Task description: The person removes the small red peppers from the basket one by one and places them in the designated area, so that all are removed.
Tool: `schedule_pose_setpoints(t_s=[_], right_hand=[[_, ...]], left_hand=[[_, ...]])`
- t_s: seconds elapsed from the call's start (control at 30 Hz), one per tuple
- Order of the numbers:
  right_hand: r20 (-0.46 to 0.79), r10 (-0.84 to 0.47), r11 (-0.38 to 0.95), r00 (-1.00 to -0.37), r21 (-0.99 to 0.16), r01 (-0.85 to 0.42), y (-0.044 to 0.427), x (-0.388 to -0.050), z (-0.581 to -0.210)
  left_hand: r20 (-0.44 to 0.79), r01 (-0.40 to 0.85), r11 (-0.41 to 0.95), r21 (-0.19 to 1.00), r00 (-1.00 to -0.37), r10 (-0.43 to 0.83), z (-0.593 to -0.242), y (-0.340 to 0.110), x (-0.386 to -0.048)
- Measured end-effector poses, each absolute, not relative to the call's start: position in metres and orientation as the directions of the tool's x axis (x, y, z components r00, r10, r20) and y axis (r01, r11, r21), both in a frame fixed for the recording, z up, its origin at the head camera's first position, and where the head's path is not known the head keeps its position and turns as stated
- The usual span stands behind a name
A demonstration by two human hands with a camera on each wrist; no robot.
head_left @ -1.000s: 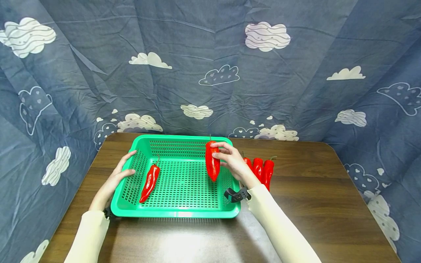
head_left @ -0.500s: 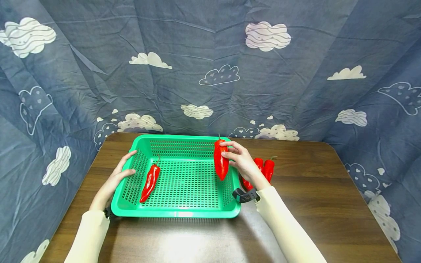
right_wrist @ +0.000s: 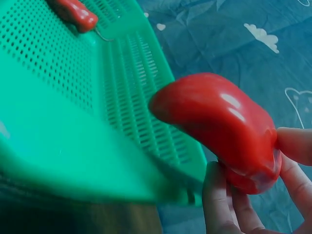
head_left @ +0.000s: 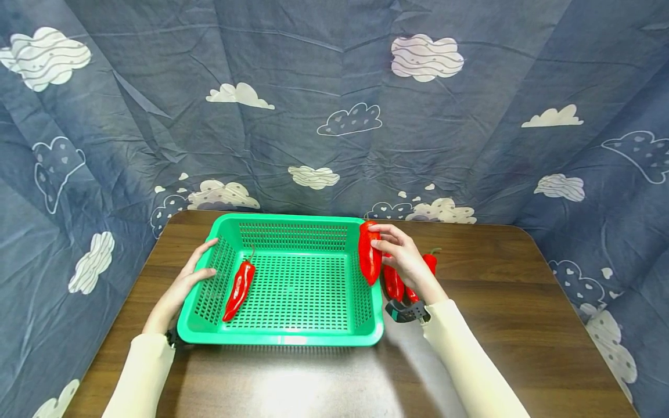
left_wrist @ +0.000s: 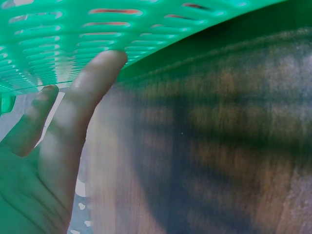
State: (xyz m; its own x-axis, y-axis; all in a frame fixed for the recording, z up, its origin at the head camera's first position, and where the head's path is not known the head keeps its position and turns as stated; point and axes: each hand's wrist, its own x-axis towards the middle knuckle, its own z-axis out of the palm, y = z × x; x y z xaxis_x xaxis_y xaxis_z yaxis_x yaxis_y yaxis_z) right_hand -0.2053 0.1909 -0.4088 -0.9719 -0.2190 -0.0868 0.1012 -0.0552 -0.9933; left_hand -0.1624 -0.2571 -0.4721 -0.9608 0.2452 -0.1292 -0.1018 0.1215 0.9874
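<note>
My right hand (head_left: 405, 255) pinches a long red pepper (head_left: 370, 252) over the right rim of a green plastic basket (head_left: 282, 339). In the right wrist view, the thumb and fingers hold the pepper (right_wrist: 219, 122) near one end, its other end pointing towards the basket. At the basket's left side, my left hand (head_left: 180, 290) holds the rim. Its fingers touch the outside wall in the left wrist view. Another red pepper (head_left: 240, 290) lies inside the basket, towards the left.
Several more red peppers (head_left: 393, 283) lie on the wooden table (head_left: 502, 290) right of the basket, partly hidden by my right hand. A dark blue curtain (head_left: 345, 162) with cloud prints hangs behind the table.
My right hand has moved to the right with the pepper, from inside the basket's right part to over its right rim. The left hand and basket have stayed in place.
</note>
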Motion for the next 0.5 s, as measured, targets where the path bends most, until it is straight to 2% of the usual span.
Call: schedule_pose_setpoints(t_s=[0.5], right_hand=[[-0.120, -0.179, -0.012, -0.977, -0.992, 0.125, 0.221, -0.200, -0.415]], left_hand=[[-0.136, -0.113, 0.104, 0.988, -0.958, 0.251, -0.471, -0.257, -0.162]])
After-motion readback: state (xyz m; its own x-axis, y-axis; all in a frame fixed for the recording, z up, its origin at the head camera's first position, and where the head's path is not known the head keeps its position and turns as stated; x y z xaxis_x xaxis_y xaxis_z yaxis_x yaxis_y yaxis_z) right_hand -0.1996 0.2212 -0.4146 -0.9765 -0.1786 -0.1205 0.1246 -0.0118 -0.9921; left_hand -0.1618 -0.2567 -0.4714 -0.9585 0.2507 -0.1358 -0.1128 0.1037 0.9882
